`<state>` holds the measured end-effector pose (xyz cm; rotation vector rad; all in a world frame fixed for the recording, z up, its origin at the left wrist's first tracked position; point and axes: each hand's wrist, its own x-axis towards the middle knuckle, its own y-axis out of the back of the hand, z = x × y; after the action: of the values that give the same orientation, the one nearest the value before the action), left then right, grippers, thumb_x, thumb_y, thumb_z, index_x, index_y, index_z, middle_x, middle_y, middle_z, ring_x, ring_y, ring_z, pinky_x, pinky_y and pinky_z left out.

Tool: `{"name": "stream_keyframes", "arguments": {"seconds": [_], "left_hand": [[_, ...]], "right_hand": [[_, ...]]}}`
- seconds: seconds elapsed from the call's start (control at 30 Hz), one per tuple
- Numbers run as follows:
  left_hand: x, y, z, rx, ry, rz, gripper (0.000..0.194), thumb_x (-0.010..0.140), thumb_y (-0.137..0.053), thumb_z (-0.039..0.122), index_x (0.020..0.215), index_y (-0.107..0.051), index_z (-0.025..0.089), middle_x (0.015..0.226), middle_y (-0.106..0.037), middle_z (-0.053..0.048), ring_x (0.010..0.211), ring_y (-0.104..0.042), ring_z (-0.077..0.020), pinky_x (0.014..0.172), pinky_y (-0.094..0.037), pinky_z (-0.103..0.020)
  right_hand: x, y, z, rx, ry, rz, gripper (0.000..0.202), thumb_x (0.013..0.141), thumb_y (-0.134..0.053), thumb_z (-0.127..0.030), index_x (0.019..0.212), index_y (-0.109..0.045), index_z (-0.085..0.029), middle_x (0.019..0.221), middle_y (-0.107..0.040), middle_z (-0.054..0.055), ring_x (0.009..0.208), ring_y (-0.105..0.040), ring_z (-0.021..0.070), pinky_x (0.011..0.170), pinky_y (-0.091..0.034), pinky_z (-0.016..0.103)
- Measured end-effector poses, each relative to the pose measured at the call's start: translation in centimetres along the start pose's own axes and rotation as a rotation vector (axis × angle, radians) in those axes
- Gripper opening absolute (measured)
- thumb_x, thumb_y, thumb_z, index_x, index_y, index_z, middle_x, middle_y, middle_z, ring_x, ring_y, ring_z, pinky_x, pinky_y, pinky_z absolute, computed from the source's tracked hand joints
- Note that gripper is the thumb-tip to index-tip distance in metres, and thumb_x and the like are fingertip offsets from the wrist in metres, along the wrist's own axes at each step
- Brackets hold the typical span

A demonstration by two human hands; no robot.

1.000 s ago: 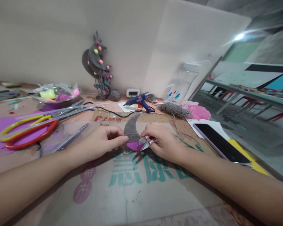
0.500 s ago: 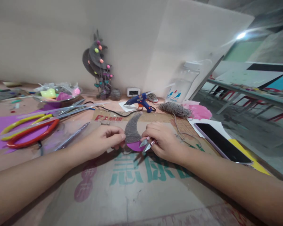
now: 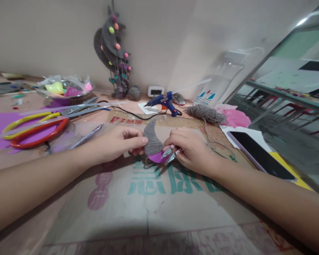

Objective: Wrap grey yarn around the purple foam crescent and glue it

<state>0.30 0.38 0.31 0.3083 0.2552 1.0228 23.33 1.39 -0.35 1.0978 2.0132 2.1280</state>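
Phone (image 3: 262,156) right of yarn bundle (image 3: 206,114), scissors (image 3: 39,129) left, glue gun (image 3: 163,102) between, clock (image 3: 156,91) behind

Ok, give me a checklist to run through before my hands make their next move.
1. Left hand gripping the grey yarn-wrapped crescent: ok, thumb at its left edge.
2. Small pointed silver blades secure in the right hand: ok.
3. Blades away from the left fingertips: ok, they are by the crescent's bare purple end.
4. Yarn covering the whole crescent: not ok, the purple end shows.
5. Blue plastic glue gun cool: cannot tell; a small red light shows on it.
6. Strand from the grey yarn bundle lying straight: not ok, it loops right of the right hand.
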Motion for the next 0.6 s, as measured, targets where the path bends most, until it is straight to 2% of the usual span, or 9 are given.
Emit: {"name": "stream_keyframes", "arguments": {"seconds": [0.1,0.17,0.23,0.33,0.43,0.6], "left_hand": [[0.0,-0.2,-0.1,0.009,-0.006,0.041,0.028,0.082,-0.051,0.035,0.059,-0.053,0.017,0.057,-0.055,0.004,0.053,-0.05,-0.0078,0.049,-0.036,-0.019],[-0.1,-0.4,-0.2,0.012,-0.017,0.055,0.029,0.082,-0.051,0.035,0.06,-0.052,0.017,0.057,-0.054,0.004,0.053,-0.049,-0.0078,0.05,-0.036,-0.019],[-0.1,-0.5,-0.3,0.024,-0.019,0.056,0.029,0.082,-0.05,0.037,0.06,-0.051,0.017,0.057,-0.053,0.004,0.053,-0.048,-0.008,0.05,-0.035,-0.019],[-0.1,-0.5,-0.3,0.053,-0.033,0.049,0.03,0.083,-0.05,0.037,0.06,-0.051,0.017,0.056,-0.052,0.004,0.053,-0.047,-0.0085,0.051,-0.035,-0.02],[-0.1,-0.4,-0.4,0.072,-0.04,0.042,0.031,0.084,-0.049,0.038,0.061,-0.051,0.017,0.057,-0.051,0.005,0.053,-0.046,-0.0083,0.05,-0.034,-0.02],[-0.1,-0.4,-0.6,0.047,-0.039,0.032,0.03,0.085,-0.049,0.038,0.063,-0.052,0.017,0.059,-0.052,0.004,0.054,-0.046,-0.0082,0.05,-0.034,-0.02]], "right_hand": [[-0.1,0.3,-0.2,0.002,-0.063,0.077,0.008,0.081,-0.051,-0.018,0.087,-0.056,-0.016,0.074,-0.054,0.003,0.068,-0.047,0.0159,0.065,-0.035,0.029],[-0.3,0.6,-0.5,0.021,-0.077,0.117,0.021,0.082,-0.056,-0.032,0.096,-0.054,-0.016,0.082,-0.054,0.005,0.073,-0.049,0.0175,0.066,-0.038,0.03],[-0.4,1.0,-1.0,0.026,-0.053,0.116,0.03,0.085,-0.053,-0.041,0.101,-0.053,-0.016,0.086,-0.055,0.007,0.075,-0.05,0.0183,0.066,-0.04,0.03],[-0.4,1.2,-1.5,-0.022,0.016,0.097,0.024,0.092,-0.043,-0.034,0.104,-0.052,-0.016,0.084,-0.058,0.006,0.074,-0.052,0.0175,0.066,-0.04,0.03],[-0.3,1.2,-1.7,-0.104,0.066,0.093,0.02,0.092,-0.042,-0.024,0.107,-0.053,-0.015,0.084,-0.062,0.006,0.074,-0.053,0.0172,0.065,-0.04,0.029],[-0.2,0.8,-1.3,-0.202,0.049,0.064,0.019,0.092,-0.043,-0.021,0.1,-0.059,-0.016,0.079,-0.064,0.005,0.07,-0.053,0.0163,0.063,-0.04,0.028]]}}
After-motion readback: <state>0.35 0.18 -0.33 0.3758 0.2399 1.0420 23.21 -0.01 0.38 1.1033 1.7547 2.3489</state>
